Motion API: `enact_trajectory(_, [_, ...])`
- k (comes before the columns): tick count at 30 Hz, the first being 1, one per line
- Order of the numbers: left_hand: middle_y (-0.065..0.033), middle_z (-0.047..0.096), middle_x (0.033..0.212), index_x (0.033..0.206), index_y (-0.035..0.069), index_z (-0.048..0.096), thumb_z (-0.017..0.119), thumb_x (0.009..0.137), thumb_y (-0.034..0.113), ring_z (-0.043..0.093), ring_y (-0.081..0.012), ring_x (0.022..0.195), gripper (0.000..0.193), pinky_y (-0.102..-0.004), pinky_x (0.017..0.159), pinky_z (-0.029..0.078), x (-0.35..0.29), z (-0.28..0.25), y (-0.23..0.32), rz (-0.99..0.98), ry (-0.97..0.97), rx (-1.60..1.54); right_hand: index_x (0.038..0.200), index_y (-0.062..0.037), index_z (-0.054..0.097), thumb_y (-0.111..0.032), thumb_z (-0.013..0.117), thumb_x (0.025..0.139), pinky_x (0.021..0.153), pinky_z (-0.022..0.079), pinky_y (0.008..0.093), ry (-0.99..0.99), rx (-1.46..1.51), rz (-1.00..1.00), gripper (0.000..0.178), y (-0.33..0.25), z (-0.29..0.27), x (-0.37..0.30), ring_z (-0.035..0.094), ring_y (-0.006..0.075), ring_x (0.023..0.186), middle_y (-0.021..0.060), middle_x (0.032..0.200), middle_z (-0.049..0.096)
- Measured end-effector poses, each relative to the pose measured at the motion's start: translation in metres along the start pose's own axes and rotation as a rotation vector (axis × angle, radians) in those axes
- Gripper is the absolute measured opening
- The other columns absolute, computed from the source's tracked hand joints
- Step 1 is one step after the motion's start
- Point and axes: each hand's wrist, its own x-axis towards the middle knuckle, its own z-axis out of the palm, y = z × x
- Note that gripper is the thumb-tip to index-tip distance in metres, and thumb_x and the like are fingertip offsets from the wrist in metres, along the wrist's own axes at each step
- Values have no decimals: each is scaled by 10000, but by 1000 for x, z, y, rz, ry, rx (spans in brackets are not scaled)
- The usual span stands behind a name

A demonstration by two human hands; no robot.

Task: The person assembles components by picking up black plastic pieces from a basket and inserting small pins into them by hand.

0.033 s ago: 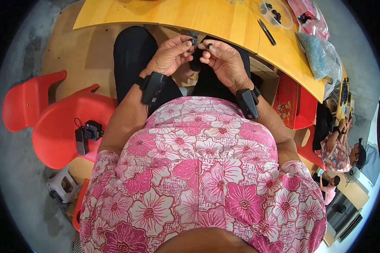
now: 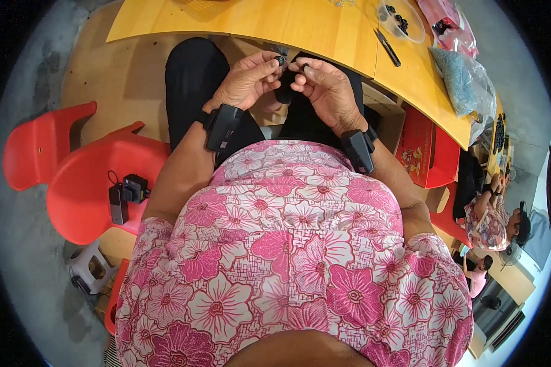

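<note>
Just past the near edge of the yellow table, over my lap, both hands are raised close together. My left hand [image 2: 248,81] pinches a small black round piece [image 2: 280,60] between thumb and fingertips. Facing it, my right hand [image 2: 326,88] is closed in a pinch around a small dark piece [image 2: 305,67], mostly covered by the fingers, so its kind cannot be made out. A narrow gap separates the fingertips of the two hands. Each wrist wears a black strapped device.
On the yellow table [image 2: 288,24] lie a slim dark pointed tool [image 2: 387,48], a clear bowl [image 2: 415,30] with small black pieces, and a bag of bluish grains [image 2: 453,79]. Red chairs [image 2: 79,196] stand left, a red box [image 2: 425,150] right. Other people [image 2: 490,223] sit far right.
</note>
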Motion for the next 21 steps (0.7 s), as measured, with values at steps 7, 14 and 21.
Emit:
enact_trajectory(7, [5, 584, 856, 1021, 73, 588, 597, 885, 166, 514, -69, 704, 165, -252, 708, 489, 1, -2, -2, -5, -13, 24, 1062, 56, 587, -19, 534, 870, 733, 519, 300, 80, -126, -103, 213, -1, 0, -1, 568, 118, 706, 101, 959, 621])
enact_trajectory(14, [24, 539, 803, 1017, 68, 586, 597, 885, 169, 499, -66, 694, 167, -248, 714, 479, 0, 3, -1, -23, 54, 58, 1144, 64, 557, -59, 494, 905, 751, 497, 283, 109, -288, -121, 276, -2, 2, -1, 483, 85, 686, 48, 892, 561])
enact_trajectory(21, [19, 541, 802, 1009, 67, 595, 600, 882, 162, 500, -71, 687, 159, -250, 714, 476, 2, 0, -4, -26, 52, 65, 1147, 50, 561, -85, 482, 924, 774, 490, 265, 80, -298, -84, 272, -2, 3, -1, 495, 81, 712, 34, 898, 545])
